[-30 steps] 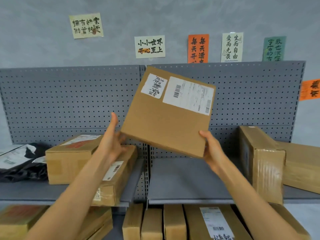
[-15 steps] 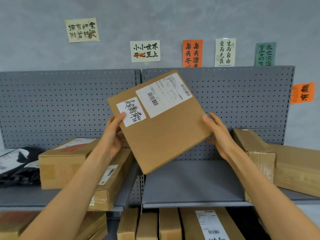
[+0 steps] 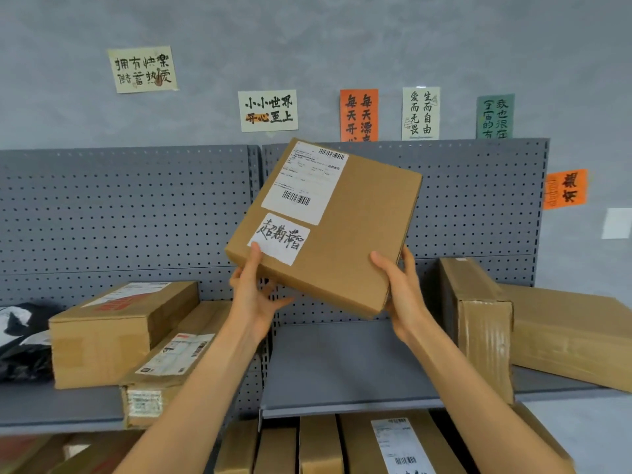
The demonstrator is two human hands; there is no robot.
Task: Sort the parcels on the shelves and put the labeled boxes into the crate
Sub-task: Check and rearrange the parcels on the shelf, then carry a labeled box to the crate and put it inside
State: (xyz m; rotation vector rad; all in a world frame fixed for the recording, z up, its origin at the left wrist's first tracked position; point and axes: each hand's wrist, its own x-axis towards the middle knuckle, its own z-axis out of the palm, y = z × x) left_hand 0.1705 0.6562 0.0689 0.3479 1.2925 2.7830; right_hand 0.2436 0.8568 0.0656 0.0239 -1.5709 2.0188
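I hold a flat brown labeled box (image 3: 345, 234) up in front of the pegboard, tilted with its face toward me. It carries a printed shipping label with barcodes and a white handwritten sticker below it. My left hand (image 3: 253, 292) grips its lower left corner, thumb on the sticker. My right hand (image 3: 400, 289) grips the lower right corner. No crate is in view.
A grey shelf (image 3: 342, 364) lies below the box. On the left stand a brown carton (image 3: 113, 330), a flat labeled parcel (image 3: 171, 360) and a black bag (image 3: 20, 340). Two cartons (image 3: 478, 319) sit at right. Several boxes (image 3: 403, 446) stand on the lower level.
I have turned the box counterclockwise in my hands, so the shipping label now sits above the handwritten sticker. Both hands have shifted to its lower corners.
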